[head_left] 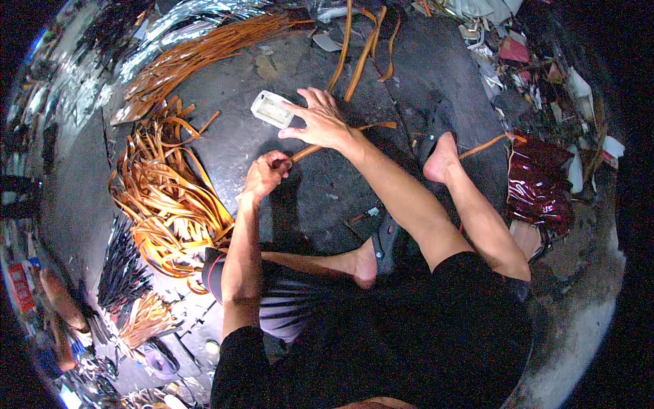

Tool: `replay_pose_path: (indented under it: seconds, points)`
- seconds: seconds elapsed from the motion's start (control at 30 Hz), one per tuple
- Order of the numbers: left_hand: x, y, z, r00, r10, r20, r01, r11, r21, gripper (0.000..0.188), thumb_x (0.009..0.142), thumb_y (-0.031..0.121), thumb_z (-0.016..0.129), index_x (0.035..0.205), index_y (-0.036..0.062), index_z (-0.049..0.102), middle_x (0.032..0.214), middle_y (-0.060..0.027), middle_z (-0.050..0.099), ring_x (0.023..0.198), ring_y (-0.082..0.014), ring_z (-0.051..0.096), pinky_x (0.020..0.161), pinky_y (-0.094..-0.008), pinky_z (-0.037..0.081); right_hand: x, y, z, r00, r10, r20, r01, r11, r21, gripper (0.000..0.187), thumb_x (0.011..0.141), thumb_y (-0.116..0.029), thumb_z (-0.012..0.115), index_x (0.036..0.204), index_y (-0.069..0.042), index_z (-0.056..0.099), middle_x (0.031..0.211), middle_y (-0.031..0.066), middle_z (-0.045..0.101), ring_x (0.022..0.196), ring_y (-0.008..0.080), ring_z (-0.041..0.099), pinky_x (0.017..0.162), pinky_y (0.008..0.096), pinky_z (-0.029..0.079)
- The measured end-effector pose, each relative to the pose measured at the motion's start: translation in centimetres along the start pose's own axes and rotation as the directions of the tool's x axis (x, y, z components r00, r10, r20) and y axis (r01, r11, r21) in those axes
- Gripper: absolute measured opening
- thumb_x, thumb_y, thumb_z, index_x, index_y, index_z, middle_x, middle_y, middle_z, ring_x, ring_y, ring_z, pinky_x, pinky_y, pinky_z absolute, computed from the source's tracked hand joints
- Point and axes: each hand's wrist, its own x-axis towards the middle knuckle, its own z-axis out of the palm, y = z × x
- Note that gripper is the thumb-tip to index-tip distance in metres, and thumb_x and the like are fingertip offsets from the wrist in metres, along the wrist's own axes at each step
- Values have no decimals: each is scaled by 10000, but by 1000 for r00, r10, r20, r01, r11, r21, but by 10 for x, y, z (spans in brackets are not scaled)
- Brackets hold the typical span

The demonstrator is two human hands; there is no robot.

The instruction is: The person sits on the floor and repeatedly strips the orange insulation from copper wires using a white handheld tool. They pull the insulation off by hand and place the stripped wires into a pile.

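My left hand [262, 176] is closed with its fingertips pinching the end of a flat orange-brown strap [306, 151]. From there the strap runs up and right, passes beneath my right wrist and comes out on its far side. My right hand [319, 121] is held over the dark floor, fingers spread and nothing gripped in them. Right beside its fingertips lies a small white rectangular tray [263, 108] with a pale inside; whether the fingers touch its edge I cannot tell.
A big tangled heap of orange-brown straps [167, 198] lies to the left. Beyond it stretches a long bundle of thin brown strips [211, 51]. Loose straps [361, 65] lie at the far side. On the right are dark red glossy sheets [538, 180] and scattered scraps [514, 51].
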Motion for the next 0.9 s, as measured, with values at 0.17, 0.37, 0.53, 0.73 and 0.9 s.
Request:
replay_pose_path:
  seconds: [0.17,0.37,0.53,0.73,0.9]
  points:
    - [-1,-15,-3,1000,-18,19,18,1000,4,192,911,212,607,999,50,660,775,-36,682,714,-126,640,684,-286,494,29,2,6,975,-16,222,40,994,-106,696,776,-707,573,1278,-227,618,1523,188,280,1432,402,153,1150,567,74]
    - [4,-16,1,996,34,78,-25,993,-116,202,923,193,588,1028,32,648,804,-43,685,720,-129,640,679,-284,510,24,15,15,973,-231,-4,231,973,23,401,808,-480,681,955,-107,707,1396,192,432,1369,396,276,1122,540,197]
    - [-10,-35,-15,978,205,-49,-206,978,-20,216,917,142,574,1091,35,643,847,-58,677,726,-125,608,677,-290,496,-23,32,-19,930,215,-297,-60,888,456,187,932,-229,591,1035,-76,625,1095,162,594,1052,300,574,903,413,455]
    - [-10,-41,-28,990,101,96,-92,991,-102,222,877,57,574,1085,22,643,858,-37,673,749,-120,594,703,-270,485,-129,39,-16,776,424,466,-615,348,708,582,1010,-179,420,1525,-275,167,736,98,628,519,145,581,460,293,510]
    - [-18,-41,-31,991,109,78,-100,989,-109,249,846,-5,541,1069,25,648,854,-30,673,749,-109,589,705,-270,483,-116,11,-6,674,453,584,-736,481,476,616,1002,-206,432,1532,-274,125,683,118,635,474,152,578,432,316,501]
